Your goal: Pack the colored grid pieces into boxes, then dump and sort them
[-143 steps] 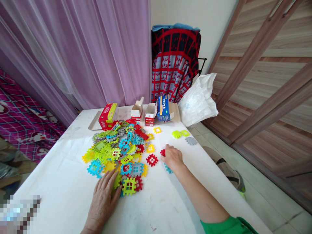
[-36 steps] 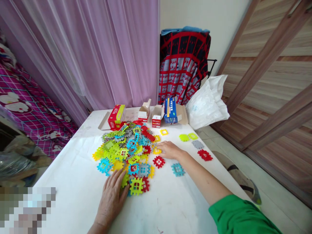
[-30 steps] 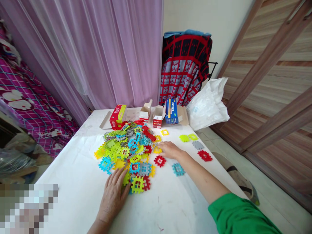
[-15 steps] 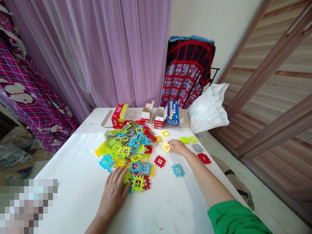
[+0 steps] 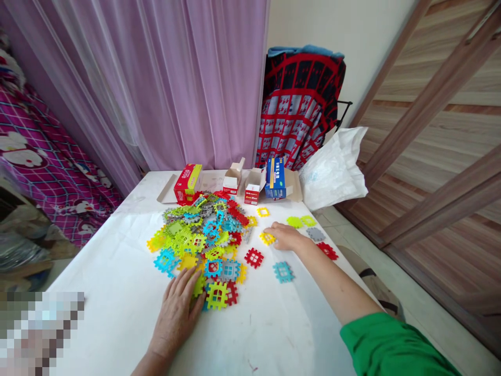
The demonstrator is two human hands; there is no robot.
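Right grip (image 5: 285, 236) lies open and palm-down in the head view, touching a yellow interlocking plastic tile (image 5: 267, 238) just right of the tile pile (image 5: 195, 243) on the bench (image 5: 109, 292); left grip (image 5: 176, 316), also open, rests against the pile's near edge.

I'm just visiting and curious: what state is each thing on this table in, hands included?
Pile of plastic tiles, loose heap
Left hand, open, resting against the pile
Right hand, flat on the table, beside a yellow tile
Teal tile, lying flat, apart from the pile
Small white carton, flaps open
White plastic bag, crumpled
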